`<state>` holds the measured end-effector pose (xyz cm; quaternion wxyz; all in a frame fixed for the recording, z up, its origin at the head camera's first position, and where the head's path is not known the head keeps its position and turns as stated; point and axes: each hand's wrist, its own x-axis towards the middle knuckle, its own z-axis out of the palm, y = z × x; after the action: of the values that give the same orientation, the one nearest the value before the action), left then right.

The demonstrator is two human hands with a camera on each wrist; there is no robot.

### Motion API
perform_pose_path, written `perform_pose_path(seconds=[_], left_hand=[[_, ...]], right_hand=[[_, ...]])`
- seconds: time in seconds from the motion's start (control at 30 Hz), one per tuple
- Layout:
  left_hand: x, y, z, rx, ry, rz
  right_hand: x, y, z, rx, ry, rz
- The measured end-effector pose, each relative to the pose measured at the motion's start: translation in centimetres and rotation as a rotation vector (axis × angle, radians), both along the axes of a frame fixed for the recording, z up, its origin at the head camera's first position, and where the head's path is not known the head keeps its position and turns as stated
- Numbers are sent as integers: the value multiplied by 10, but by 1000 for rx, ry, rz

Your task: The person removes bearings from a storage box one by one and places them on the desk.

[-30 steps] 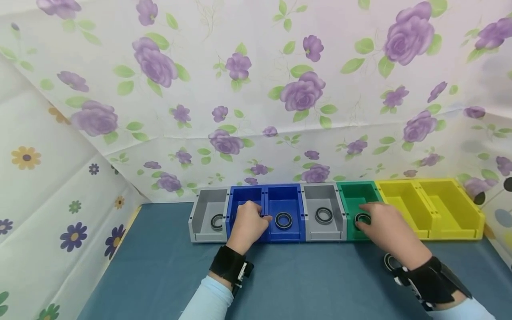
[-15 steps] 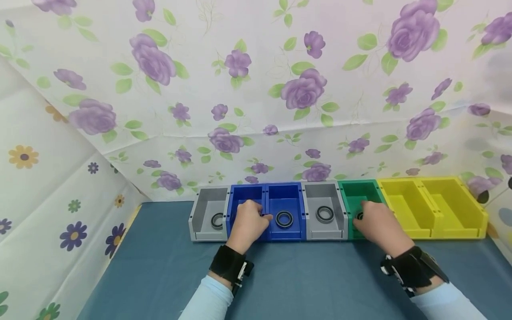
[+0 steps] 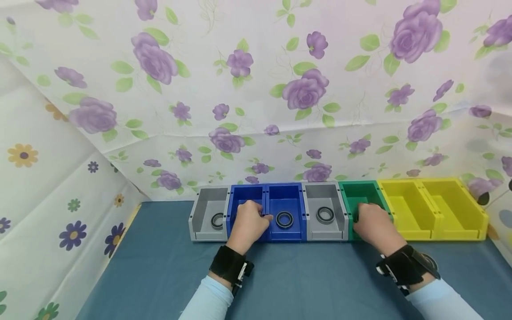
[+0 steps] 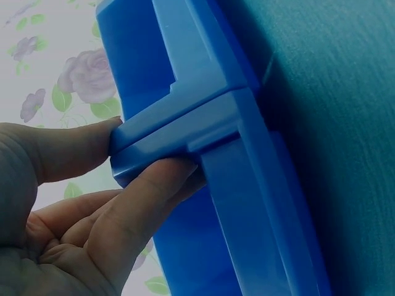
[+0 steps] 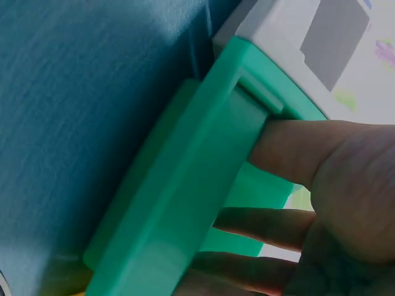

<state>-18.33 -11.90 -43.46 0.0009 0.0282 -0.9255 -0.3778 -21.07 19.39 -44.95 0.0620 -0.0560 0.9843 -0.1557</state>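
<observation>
My left hand point(image 3: 249, 224) pinches the adjoining side walls of two blue bins point(image 4: 179, 126), thumb on one side and fingers on the other. My right hand point(image 3: 374, 224) reaches down into the green bin point(image 3: 360, 189). In the right wrist view its thumb and fingers point(image 5: 265, 225) dip behind the bin's front wall, so the fingertips are hidden and I cannot tell whether they hold anything. Ring-shaped bearings lie in the right blue bin, a bearing point(image 3: 285, 219), in the grey bin beside green, a bearing point(image 3: 325, 215), and in the far-left grey bin, a bearing point(image 3: 217, 221).
Two yellow bins point(image 3: 456, 209) continue the row on the right. Another bearing point(image 3: 430, 261) lies on the blue-green tabletop point(image 3: 304, 280), partly hidden by the right wrist strap. Behind the row hangs a flowered cloth point(image 3: 256, 111).
My right hand has moved a little left and deeper into the green bin, covering the bearing seen there earlier. The left hand stays at the blue bins' walls.
</observation>
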Motion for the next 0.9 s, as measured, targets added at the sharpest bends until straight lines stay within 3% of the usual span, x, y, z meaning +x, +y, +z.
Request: perform_pose_path(seconds=[0.3,0.9], left_hand=[[-1,0,1,-9,15,-3],[-1,0,-1,4,9,0]], right_hand=[[-9,5,-8,-5,34,67],[-7,4,-5,50,-8,53]])
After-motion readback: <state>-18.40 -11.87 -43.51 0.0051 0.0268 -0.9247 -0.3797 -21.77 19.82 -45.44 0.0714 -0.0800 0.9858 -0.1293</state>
